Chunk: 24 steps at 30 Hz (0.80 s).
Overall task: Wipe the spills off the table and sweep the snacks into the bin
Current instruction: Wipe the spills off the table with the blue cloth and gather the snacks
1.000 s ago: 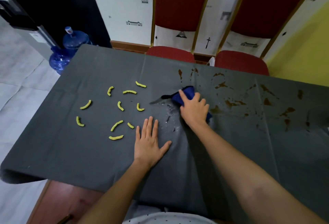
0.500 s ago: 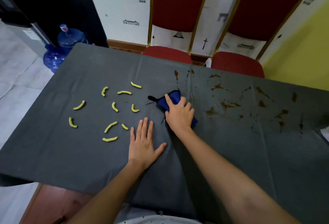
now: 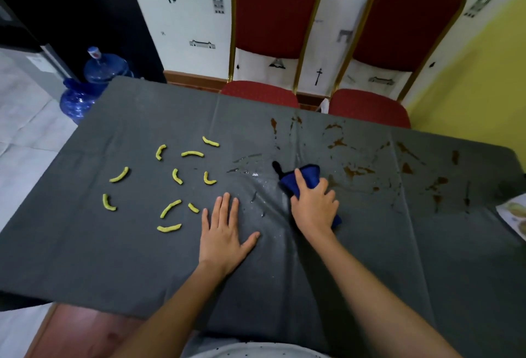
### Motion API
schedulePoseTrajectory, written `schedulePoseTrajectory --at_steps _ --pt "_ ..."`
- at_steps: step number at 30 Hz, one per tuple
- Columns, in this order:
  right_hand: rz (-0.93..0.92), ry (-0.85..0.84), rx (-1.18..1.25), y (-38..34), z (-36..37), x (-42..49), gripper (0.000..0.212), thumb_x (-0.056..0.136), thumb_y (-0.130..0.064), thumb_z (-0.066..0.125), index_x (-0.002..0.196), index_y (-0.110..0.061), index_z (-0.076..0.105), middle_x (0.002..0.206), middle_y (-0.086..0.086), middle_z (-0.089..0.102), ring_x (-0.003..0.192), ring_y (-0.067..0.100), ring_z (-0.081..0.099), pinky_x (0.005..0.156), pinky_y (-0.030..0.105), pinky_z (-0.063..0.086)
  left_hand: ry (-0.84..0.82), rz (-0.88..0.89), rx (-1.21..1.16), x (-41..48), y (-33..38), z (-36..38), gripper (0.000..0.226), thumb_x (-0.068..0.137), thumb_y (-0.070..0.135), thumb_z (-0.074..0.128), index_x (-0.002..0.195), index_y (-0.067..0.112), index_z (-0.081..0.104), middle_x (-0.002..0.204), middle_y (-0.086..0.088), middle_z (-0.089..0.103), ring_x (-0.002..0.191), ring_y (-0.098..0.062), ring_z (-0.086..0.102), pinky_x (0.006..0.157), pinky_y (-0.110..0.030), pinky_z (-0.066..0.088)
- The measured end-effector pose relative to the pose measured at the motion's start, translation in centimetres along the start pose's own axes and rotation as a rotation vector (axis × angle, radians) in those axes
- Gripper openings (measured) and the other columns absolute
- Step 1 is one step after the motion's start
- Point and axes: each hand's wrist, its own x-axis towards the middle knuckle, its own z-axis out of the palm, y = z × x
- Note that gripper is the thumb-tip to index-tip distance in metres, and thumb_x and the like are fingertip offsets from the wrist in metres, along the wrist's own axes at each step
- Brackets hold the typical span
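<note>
A dark grey cloth covers the table. My right hand presses a blue cloth onto it near the middle; most of the cloth lies under my palm. Brown spills are spattered to the right of the cloth and toward the far edge. Wet streaks shine just left of it. Several curved yellow snacks lie scattered on the left half. My left hand rests flat on the tablecloth, fingers apart, beside the nearest snacks. No bin is in view.
Two red chairs with gold frames stand against the far wall behind the table. Blue water bottles sit on the floor at the far left corner. A printed paper pokes in at the right edge.
My right hand slid the blue cloth left, then back right toward the brown spills, leaving wet streaks behind. My left hand stayed flat on the tablecloth.
</note>
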Motion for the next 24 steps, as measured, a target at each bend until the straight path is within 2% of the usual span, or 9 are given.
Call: schedulePoseTrajectory --at_steps 5,12,19,24 --pt "-0.137 -0.005 0.026 -3.4 0.4 -1.3 0.069 0.091 -0.047 0.052 0.149 -0.041 0.015 0.141 0.018 0.032 0.113 0.036 0.045 0.09 0.047 0.041 0.021 0.0 -0.034 0.1 0.0 0.2 0.093 0.08 0.075 0.012 0.151 0.015 0.006 0.16 -0.007 0.0 0.146 -0.02 -0.01 0.117 -0.047 -0.006" --pt "-0.06 -0.012 0.07 -3.3 -0.3 3.7 0.066 0.091 -0.047 0.052 0.148 -0.042 0.019 0.14 0.018 0.033 0.118 0.038 0.043 0.093 0.048 0.039 0.018 0.002 -0.011 0.0 0.0 0.2 0.092 0.081 0.074 0.015 0.151 0.015 0.009 0.16 -0.006 0.005 0.147 -0.021 -0.004 0.116 -0.045 -0.006" --pt "-0.044 0.023 0.004 -0.4 0.5 0.8 0.069 0.09 -0.05 0.052 0.148 -0.043 0.016 0.138 0.017 0.034 0.109 0.036 0.047 0.09 0.046 0.041 0.036 0.0 -0.022 -0.1 0.0 0.1 0.091 0.082 0.074 0.015 0.151 0.015 0.008 0.16 -0.006 0.004 0.147 -0.021 -0.003 0.116 -0.044 -0.008" --pt "-0.175 0.018 -0.041 -2.8 1.0 -1.1 0.069 0.09 -0.049 0.052 0.148 -0.042 0.015 0.139 0.017 0.034 0.112 0.034 0.045 0.088 0.045 0.041 0.044 -0.002 -0.026 -0.1 0.1 0.0 0.09 0.082 0.073 0.019 0.15 0.013 0.014 0.159 -0.009 0.012 0.147 -0.024 0.005 0.117 -0.048 0.0"
